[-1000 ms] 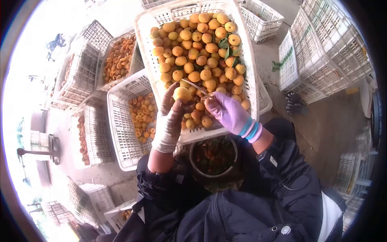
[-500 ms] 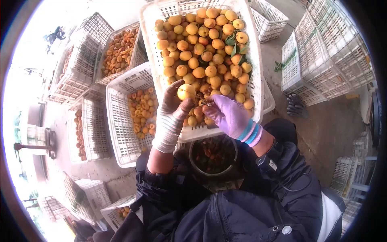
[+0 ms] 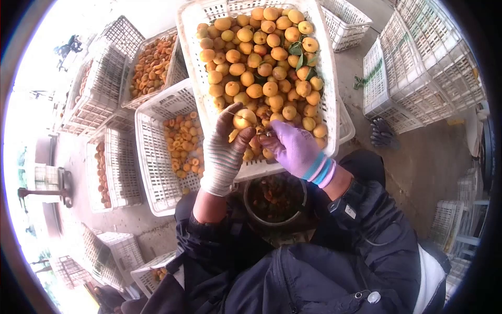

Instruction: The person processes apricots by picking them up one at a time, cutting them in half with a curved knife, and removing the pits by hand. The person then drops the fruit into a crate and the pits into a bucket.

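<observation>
My left hand (image 3: 222,152), in a striped white glove with stained fingertips, grips a yellow-orange apricot (image 3: 244,119) between thumb and fingers. A bit of orange flesh shows below the fruit by the thumb. Close on its right is my right hand (image 3: 297,149), in a lilac glove with a blue-banded cuff. Its fingers are pinched round something small and dark, too hidden to name. Both hands are over the near end of a white plastic crate (image 3: 330,68) full of whole apricots, with a few green leaves (image 3: 297,49) among them.
Below the crate, between my knees, stands a round bucket (image 3: 277,224) with dark scraps inside. At left a white crate (image 3: 151,157) holds halved apricots; more filled crates (image 3: 117,78) stand behind. Stacked crates (image 3: 413,78) and dark gloves (image 3: 383,133) are on the right.
The apricot in my left hand has turned and dropped slightly; a piece of its flesh now shows by the thumb. My right hand has shifted a little left, and the view has moved slightly.
</observation>
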`<move>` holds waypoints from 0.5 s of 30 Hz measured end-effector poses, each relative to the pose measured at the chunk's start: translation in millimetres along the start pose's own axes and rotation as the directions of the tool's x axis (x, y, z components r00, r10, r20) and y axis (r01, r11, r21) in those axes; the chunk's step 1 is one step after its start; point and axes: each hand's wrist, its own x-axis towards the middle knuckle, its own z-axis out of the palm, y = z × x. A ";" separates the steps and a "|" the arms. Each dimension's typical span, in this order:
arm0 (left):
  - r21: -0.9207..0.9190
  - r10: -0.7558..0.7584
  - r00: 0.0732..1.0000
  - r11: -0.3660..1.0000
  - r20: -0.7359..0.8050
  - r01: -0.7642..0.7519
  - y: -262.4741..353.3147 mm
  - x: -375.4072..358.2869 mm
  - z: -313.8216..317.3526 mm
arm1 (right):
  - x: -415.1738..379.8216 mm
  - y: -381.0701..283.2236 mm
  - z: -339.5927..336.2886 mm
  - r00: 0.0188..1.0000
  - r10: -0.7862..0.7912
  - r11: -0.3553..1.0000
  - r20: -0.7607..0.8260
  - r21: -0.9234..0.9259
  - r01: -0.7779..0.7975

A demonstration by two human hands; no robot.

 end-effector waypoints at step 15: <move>-0.121 -0.002 0.998 0.993 0.059 0.009 -9.5 -0.6 12.6 | 2.0 -10.0 4.7 0.996 0.087 0.985 0.011 -0.148 -0.084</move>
